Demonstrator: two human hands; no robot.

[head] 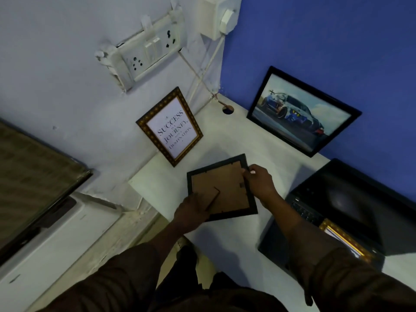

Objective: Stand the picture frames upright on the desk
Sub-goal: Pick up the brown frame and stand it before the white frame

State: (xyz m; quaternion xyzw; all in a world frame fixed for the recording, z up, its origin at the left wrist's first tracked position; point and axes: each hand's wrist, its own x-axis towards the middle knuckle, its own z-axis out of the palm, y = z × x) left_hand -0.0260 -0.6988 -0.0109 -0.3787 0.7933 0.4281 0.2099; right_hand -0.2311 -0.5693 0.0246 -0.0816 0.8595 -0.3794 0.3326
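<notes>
Both our hands grip the black square frame (221,188) back-side up over the white desk (236,136): left hand (191,212) clasps its seven o'clock corner by the stand, right hand (258,182) pinches its two o'clock edge. At one o'clock the car picture (302,111) stands upright; at eleven, the gold-framed quote (170,126) leans on the wall.

Pale wall (56,64) meets blue wall (337,41), seemingly dim

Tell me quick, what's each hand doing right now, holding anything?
Left hand: closed on the black frame at its lower left edge, by the stand.
Right hand: fingers closed on the same frame's right edge.
</notes>
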